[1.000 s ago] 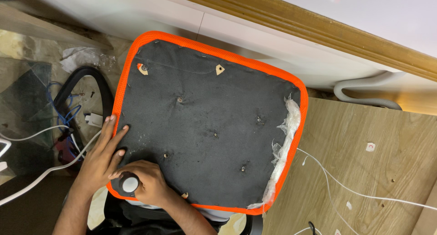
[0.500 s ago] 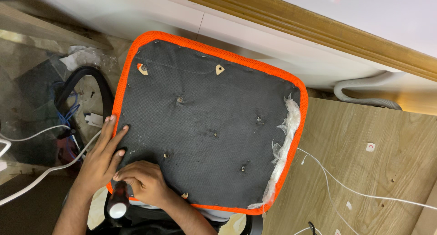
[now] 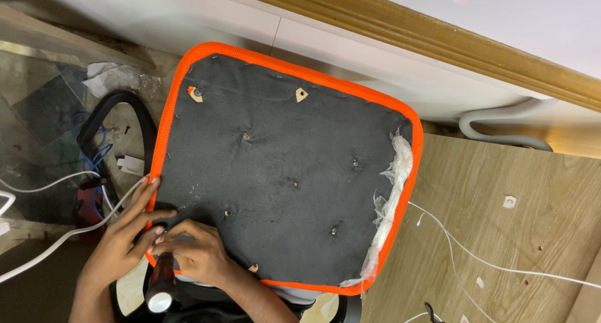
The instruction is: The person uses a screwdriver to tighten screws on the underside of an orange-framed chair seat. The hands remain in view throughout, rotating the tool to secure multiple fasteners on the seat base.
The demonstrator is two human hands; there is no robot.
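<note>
An upturned chair seat (image 3: 282, 166) lies under me, its dark fabric underside edged in orange mesh. My right hand (image 3: 197, 254) grips a screwdriver (image 3: 161, 285) with a dark red and black handle and a white butt end, its tip at the seat's near left corner. My left hand (image 3: 122, 241) rests against the seat's left edge, fingers spread toward the tool's tip. Several screw holes dot the fabric. Torn clear plastic (image 3: 391, 198) hangs along the right edge.
A black curved armrest (image 3: 119, 113) and blue wires (image 3: 91, 148) lie left of the seat. White cables (image 3: 56, 238) cross the floor at left and over the wooden board (image 3: 507, 235) at right. A grey hose (image 3: 501, 126) runs along the wall.
The screwdriver handle has tipped from pointing up at me to lying down toward me. My left hand slid back along the seat's edge toward the corner.
</note>
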